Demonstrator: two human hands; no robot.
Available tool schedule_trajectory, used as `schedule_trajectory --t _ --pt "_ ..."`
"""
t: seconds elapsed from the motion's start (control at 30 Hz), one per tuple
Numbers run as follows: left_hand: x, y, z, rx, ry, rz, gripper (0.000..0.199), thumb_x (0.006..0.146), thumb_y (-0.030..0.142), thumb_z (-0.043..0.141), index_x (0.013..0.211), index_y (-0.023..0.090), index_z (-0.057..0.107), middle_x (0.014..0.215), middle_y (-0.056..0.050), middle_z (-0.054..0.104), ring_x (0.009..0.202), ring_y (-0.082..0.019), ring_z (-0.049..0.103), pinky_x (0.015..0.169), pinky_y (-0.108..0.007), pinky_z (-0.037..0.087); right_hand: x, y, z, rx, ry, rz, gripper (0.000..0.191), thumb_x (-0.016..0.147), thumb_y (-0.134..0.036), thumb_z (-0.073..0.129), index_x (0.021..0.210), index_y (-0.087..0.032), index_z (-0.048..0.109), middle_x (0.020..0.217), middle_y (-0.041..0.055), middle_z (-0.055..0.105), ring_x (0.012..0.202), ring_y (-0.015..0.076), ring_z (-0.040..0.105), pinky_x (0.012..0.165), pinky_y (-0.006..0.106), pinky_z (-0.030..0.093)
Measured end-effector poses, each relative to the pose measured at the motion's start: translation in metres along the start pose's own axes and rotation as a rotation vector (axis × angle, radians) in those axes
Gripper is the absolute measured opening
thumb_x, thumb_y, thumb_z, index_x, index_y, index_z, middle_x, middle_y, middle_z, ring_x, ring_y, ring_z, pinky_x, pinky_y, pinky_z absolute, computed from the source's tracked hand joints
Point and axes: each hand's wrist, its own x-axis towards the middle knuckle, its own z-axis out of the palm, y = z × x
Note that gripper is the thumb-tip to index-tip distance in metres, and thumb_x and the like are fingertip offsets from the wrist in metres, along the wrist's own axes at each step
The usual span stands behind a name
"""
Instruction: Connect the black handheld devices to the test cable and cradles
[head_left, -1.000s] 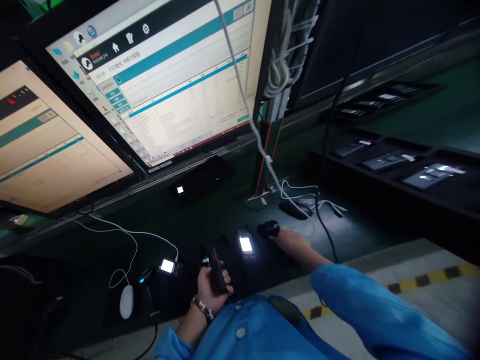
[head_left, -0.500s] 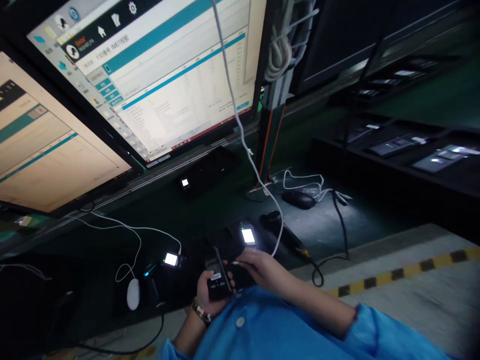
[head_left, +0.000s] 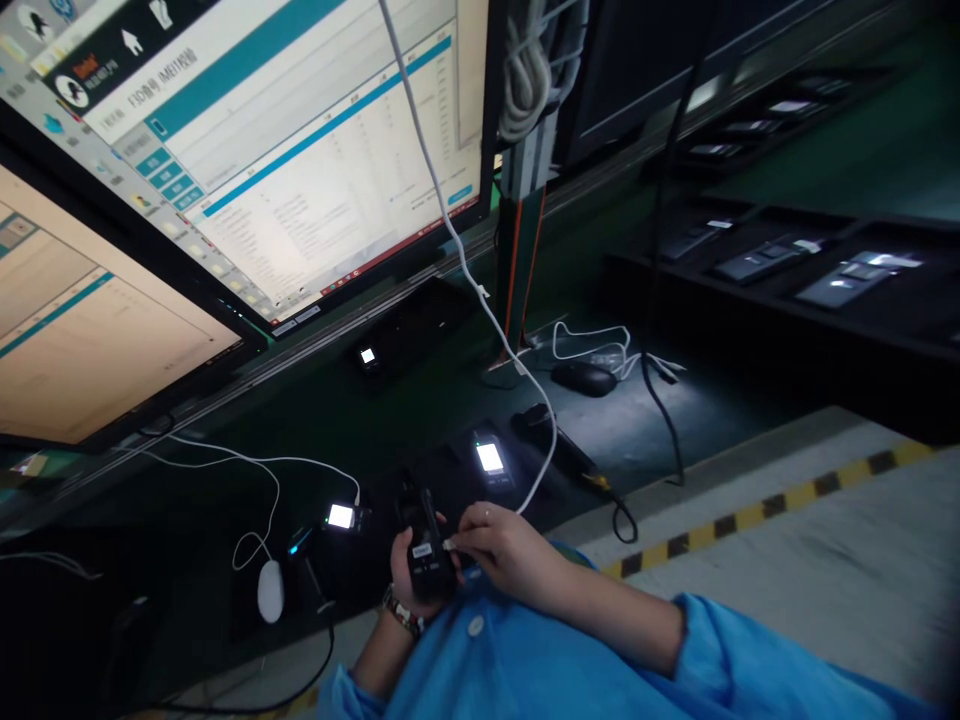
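Observation:
My left hand (head_left: 405, 575) is wrapped round a black handheld device (head_left: 429, 560) with a white label, held near my body. The fingers of my right hand (head_left: 499, 545) pinch the plug end of a white cable (head_left: 487, 300), and its tip is at the device's right side. Whether the plug is inside a port cannot be made out. A similar device with a lit screen (head_left: 490, 457) lies on the dark surface just beyond my right hand. Another lit device (head_left: 342, 516) with a cable attached lies to the left.
Two monitors (head_left: 315, 130) stand behind the bench. A white mouse (head_left: 271, 590) lies at the left, a black mouse (head_left: 584, 378) and a black cabled tool (head_left: 562, 450) at the right. Dark trays (head_left: 757, 310) of phones are further right.
My right hand has moved the cable plug in against the side of the held device. The camera view has shifted slightly, moving the monitors leftward in the frame.

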Motion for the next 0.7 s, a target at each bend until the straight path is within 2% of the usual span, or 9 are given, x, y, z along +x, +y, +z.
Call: schedule_trajectory --t 0.07,0.17,0.3,0.37,0.43,0.53,0.6,0.7 --pt "0.001 -0.001 0.005 0.023 0.066 0.021 0.045 0.071 0.054 0.062 0.100 0.019 0.060 0.065 -0.004 0.068 0.055 -0.021 0.065 0.052 -0.030 0.049 0.000 -0.003 0.002 -0.077 -0.024 0.010 0.029 0.088 -0.012 0.045 0.077 -0.016 0.072 0.079 0.0063 0.063 0.076 0.0134 0.056 0.068 0.025 0.044" --pt "0.002 -0.002 0.014 0.056 0.159 0.062 0.042 0.071 0.049 0.064 0.097 0.017 0.060 0.072 -0.005 0.068 0.071 -0.023 0.067 0.066 -0.037 0.053 0.001 -0.007 0.002 -0.196 -0.055 -0.008 0.027 0.086 -0.009 0.045 0.076 -0.014 0.070 0.076 0.0066 0.061 0.073 0.0142 0.051 0.067 0.027 0.042" --pt "0.011 -0.001 0.016 0.088 0.197 0.059 0.042 0.068 0.050 0.066 0.095 0.017 0.061 0.063 -0.004 0.064 0.078 -0.027 0.067 0.072 -0.042 0.053 0.006 0.003 -0.003 -0.178 -0.114 -0.034 0.022 0.083 -0.008 0.048 0.080 -0.013 0.070 0.080 0.0070 0.063 0.074 0.0139 0.050 0.067 0.026 0.041" --pt "0.025 0.004 0.010 0.141 0.235 0.029 0.047 0.067 0.052 0.068 0.094 0.015 0.062 0.066 -0.006 0.065 0.080 -0.028 0.067 0.075 -0.044 0.053 0.012 0.021 -0.004 -0.171 -0.189 -0.019 0.022 0.085 -0.012 0.050 0.080 -0.014 0.071 0.083 0.0066 0.064 0.076 0.0135 0.051 0.068 0.025 0.040" --pt "0.046 0.010 0.002 0.258 0.323 0.043 0.048 0.065 0.049 0.072 0.094 0.012 0.063 0.075 -0.008 0.068 0.084 -0.027 0.067 0.081 -0.043 0.051 0.022 0.048 0.000 -0.266 -0.269 0.041 0.023 0.088 -0.016 0.049 0.086 -0.015 0.072 0.088 0.0073 0.066 0.081 0.0146 0.053 0.073 0.026 0.041" --pt "0.082 0.018 -0.010 0.394 0.441 0.164 0.042 0.060 0.026 0.079 0.096 0.013 0.062 0.091 -0.009 0.071 0.096 -0.024 0.064 0.090 -0.038 0.047 0.040 0.092 0.012 -0.451 -0.322 0.173 0.029 0.090 -0.017 0.045 0.096 -0.014 0.073 0.097 0.0116 0.067 0.092 0.0189 0.055 0.081 0.031 0.041" --pt "0.100 0.020 -0.013 0.406 0.481 0.221 0.046 0.056 0.010 0.077 0.099 0.015 0.062 0.100 -0.009 0.070 0.103 -0.023 0.062 0.095 -0.036 0.044 0.051 0.115 0.021 -0.504 -0.331 0.225 0.030 0.089 -0.014 0.045 0.095 -0.011 0.074 0.096 0.0148 0.067 0.094 0.0213 0.056 0.082 0.033 0.041" --pt "0.104 0.016 -0.019 0.400 0.592 0.263 0.043 0.056 0.003 0.069 0.097 0.015 0.064 0.108 -0.012 0.068 0.109 -0.026 0.060 0.098 -0.040 0.041 0.058 0.128 0.033 -0.547 -0.331 0.262 0.030 0.085 -0.009 0.045 0.089 -0.008 0.075 0.091 0.0173 0.068 0.093 0.0246 0.058 0.081 0.035 0.043"
